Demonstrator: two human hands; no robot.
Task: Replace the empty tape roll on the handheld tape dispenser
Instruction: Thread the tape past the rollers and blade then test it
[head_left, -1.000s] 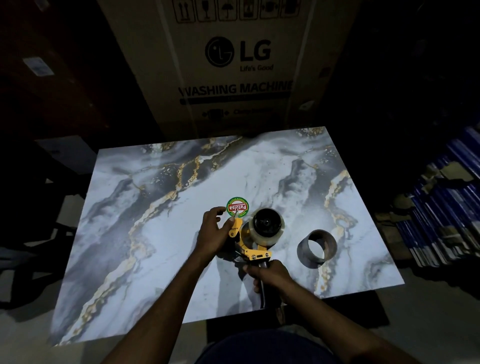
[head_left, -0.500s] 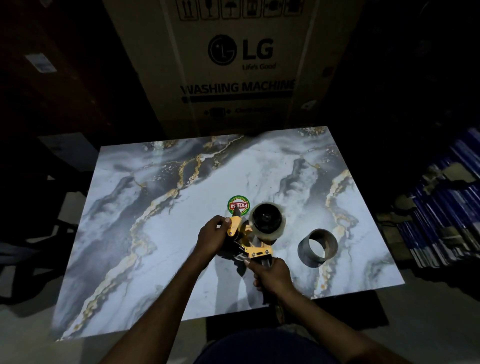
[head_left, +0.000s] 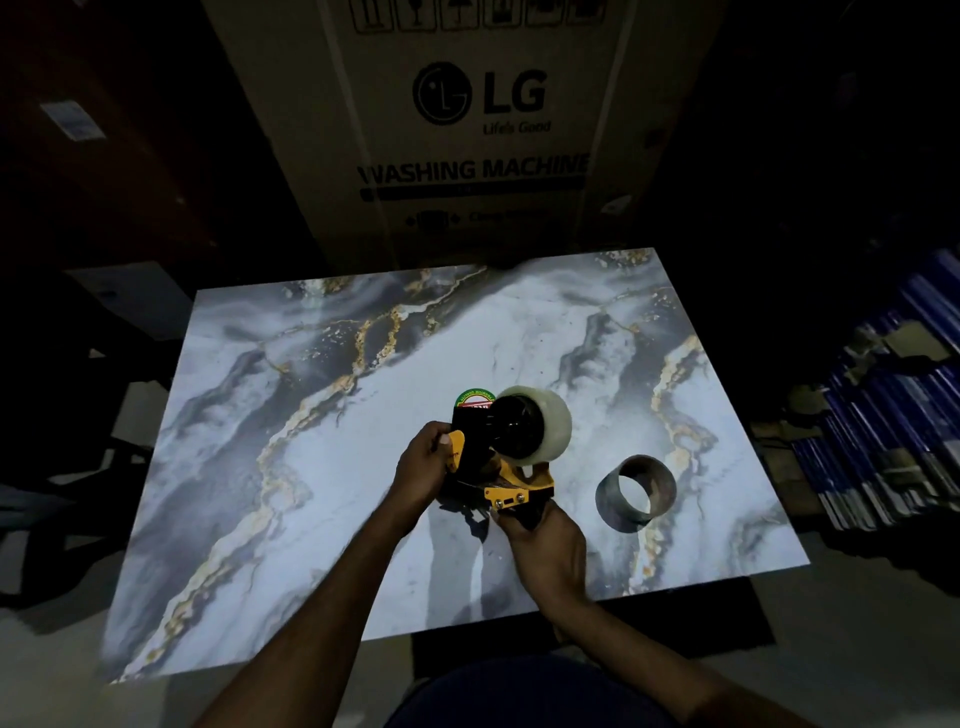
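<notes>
While a washing-machine carton (head_left: 467, 130) filled the top of the frame, a yellow tape dispenser (head_left: 511, 491) was held over the marbled table (head_left: 260, 467) at lower centre.
A clear tape roll (head_left: 556, 431) sat on the dispenser's hub, right of centre; the empty core (head_left: 655, 480) lay on the table further right, apart. The left hand (head_left: 421, 467) pinched the dispenser's yellow front flap, and the right hand (head_left: 545, 545) was wrapped around its handle below.
</notes>
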